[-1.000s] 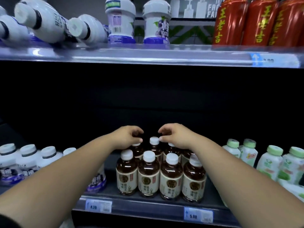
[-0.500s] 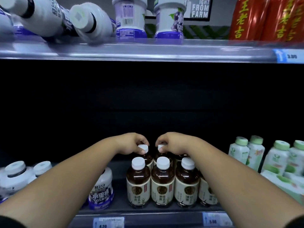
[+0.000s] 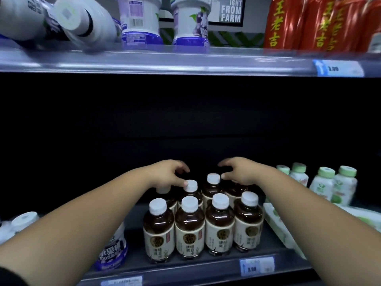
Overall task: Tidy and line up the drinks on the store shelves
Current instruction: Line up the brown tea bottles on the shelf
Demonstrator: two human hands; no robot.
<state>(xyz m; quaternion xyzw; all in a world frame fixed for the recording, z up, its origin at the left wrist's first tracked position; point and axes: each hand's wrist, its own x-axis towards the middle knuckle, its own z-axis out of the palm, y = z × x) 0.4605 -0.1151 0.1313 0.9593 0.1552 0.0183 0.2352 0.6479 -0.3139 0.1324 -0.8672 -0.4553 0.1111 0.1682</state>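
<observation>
This is a shop. Rows of bottled drinks fill metal shelves. Price tags are clipped to the shelf edges.

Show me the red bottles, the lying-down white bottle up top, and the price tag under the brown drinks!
red bottles [image 3: 276, 23]: head view, yellow-lettered label.
lying-down white bottle [image 3: 82, 19]: head view, neck.
price tag [image 3: 256, 266]: head view, middle.

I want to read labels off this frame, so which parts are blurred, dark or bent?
Head view: toppled white bottles upper left and green-capped bottles right are motion-smeared; shelf back is black; shelf edge bows from the wide lens; brown bottles are sharpest.
</observation>
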